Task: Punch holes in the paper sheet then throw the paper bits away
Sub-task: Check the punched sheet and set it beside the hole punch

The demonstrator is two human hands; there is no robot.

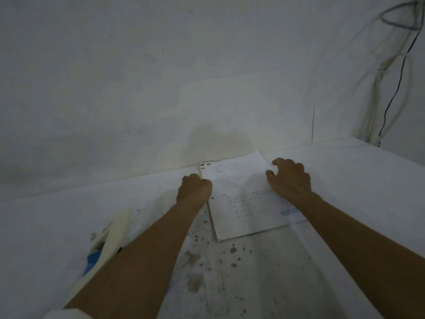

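White paper sheet (245, 196) w/ left hand (195, 189) fisted at edge, right hand (290, 178) atop

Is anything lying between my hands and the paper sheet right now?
Nothing visible. The left hand is closed at the paper sheet's left edge, and the right hand rests curled on its right side.

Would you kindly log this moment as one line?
left hand: fisted at paper sheet's left edge | right hand: curled on right edge | sheet: flat on white surface | punch: not identifiable
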